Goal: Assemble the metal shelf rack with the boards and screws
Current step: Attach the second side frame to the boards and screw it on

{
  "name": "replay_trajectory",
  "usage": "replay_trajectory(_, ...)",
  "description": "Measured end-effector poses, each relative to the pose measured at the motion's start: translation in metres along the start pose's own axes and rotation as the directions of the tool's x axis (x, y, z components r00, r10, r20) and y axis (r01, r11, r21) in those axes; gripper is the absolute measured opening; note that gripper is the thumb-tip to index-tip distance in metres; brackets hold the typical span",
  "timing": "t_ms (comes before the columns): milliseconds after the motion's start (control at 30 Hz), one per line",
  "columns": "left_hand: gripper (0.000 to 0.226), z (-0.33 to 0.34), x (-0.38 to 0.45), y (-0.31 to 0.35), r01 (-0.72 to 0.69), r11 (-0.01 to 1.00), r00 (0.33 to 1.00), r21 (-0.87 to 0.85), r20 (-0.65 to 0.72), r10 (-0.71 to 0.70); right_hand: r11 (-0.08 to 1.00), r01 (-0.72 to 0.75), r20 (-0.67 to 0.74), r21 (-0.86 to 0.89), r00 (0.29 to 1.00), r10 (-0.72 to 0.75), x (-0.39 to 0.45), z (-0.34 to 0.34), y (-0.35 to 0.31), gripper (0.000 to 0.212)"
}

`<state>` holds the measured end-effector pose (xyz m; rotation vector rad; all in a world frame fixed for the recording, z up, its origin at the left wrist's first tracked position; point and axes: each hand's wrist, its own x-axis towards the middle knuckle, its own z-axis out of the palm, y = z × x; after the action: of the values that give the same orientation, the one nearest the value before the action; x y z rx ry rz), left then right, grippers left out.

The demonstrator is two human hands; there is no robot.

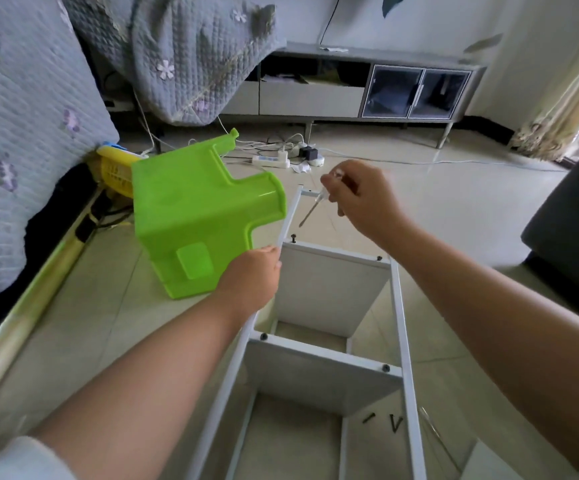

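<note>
Shelf rack gripped, left hand, floor beyond

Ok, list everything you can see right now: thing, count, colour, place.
rack: one, white, on floor, centre
boards: two, white, fixed across rack
fitted screws: at least four, black, at board corners
loose screws: about three, black, floor by right rail
stool: one, green, tipped over, left of rack
power strip: one, white, floor behind
cabinet: one, grey, far wall
screwdriver: one, clear handle, in right hand
left hand: grips left rail
right hand: holds screwdriver
</note>
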<state>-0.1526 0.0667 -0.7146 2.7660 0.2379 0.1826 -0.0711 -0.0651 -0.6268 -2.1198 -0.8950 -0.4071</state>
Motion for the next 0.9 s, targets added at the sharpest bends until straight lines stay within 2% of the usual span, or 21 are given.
replay_trajectory(133,0.038,0.001,0.001,-0.001,-0.012,0.999,1.0,0.048,-0.003,0.013,0.997,0.014,0.0,-0.079,1.0,-0.014,0.005,0.008,-0.003,0.025)
replay_trajectory(267,0.035,0.002,0.002,-0.003,-0.019,0.997,1.0,0.081,-0.003,0.019,0.984,0.05,0.098,-0.169,0.995,-0.034,0.007,0.013,-0.002,0.027)
replay_trajectory(467,0.036,0.002,0.003,-0.005,-0.023,0.997,1.0,0.07,-0.005,0.024,0.985,0.103,0.076,-0.138,0.993,-0.093,0.008,0.017,-0.009,0.023)
replay_trajectory(700,0.036,0.003,0.002,-0.004,-0.023,0.995,1.0,0.099,0.003,0.022,0.969,0.111,0.167,-0.222,0.983,-0.075,0.008,0.022,-0.014,0.025)
replay_trajectory(800,0.037,0.002,0.002,-0.004,-0.018,0.996,1.0,0.084,0.012,0.017,0.959,0.087,0.241,-0.269,0.97,-0.021,0.015,0.016,-0.02,0.028)
replay_trajectory(900,0.038,0.002,0.003,-0.004,-0.005,0.997,1.0,0.077,0.028,0.003,0.902,0.146,0.374,-0.407,0.927,0.018,0.024,0.009,-0.03,0.031)
